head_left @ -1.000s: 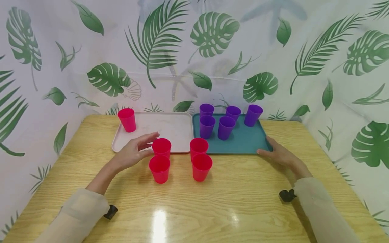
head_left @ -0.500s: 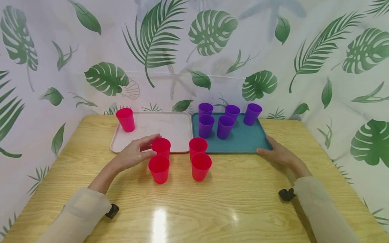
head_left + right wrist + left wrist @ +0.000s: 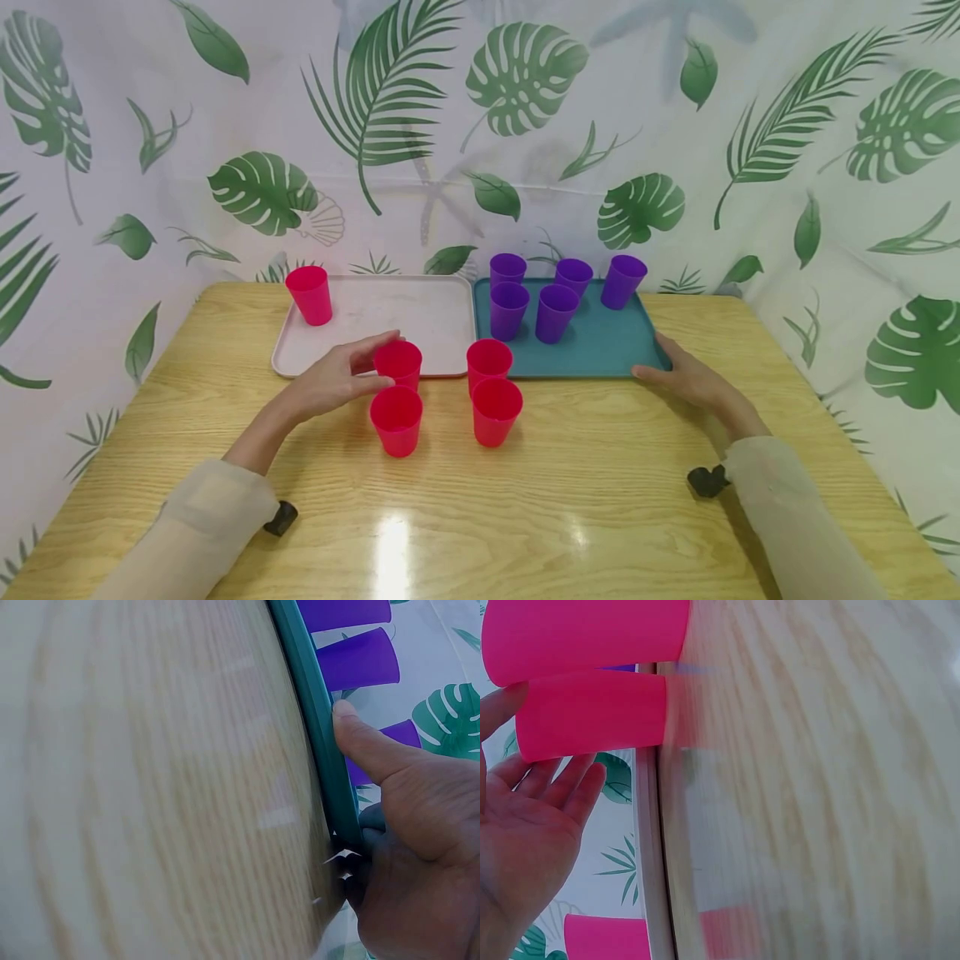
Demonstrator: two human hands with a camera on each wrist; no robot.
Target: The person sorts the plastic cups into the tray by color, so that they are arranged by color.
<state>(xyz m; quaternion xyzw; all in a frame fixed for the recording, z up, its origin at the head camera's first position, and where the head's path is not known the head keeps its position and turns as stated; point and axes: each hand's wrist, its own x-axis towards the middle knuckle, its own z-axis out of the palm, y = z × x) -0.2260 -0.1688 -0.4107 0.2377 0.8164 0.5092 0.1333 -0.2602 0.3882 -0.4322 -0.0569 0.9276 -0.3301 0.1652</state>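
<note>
Head view: The left hand [image 3: 330, 383] was positioned at the rear left red cup [image 3: 401, 362], thumb at its front side and fingers reaching behind it. This cup was upright on the wooden table [image 3: 600, 517], just in front of the white tray [image 3: 397, 317]. The front left red cup [image 3: 397, 429] stood directly before it, near the thumb. To the right stood a second pair, the rear right red cup [image 3: 487, 362] and the front right red cup [image 3: 497, 417]. A fifth red cup [image 3: 313, 304] stood at the left end of the white tray. The right hand [image 3: 697, 383] held the near right corner of the teal tray [image 3: 585, 360], which adjoined the white tray and carried five purple cups [image 3: 557, 317]. A leaf-patterned cloth [image 3: 540, 75] formed the background.

Left wrist view: The thumb tip was located at the rim of the rear left red cup, where a larger-appearing red cup overlapped it. The fingers were extended along the opposite side, partly hidden by the cup. Whether the hand had closed firmly on the cup could not be told.

Right wrist view: The thumb lay along the teal tray's edge; the other fingers, in shadow, were bent at its corner, gripping the tray.
</note>
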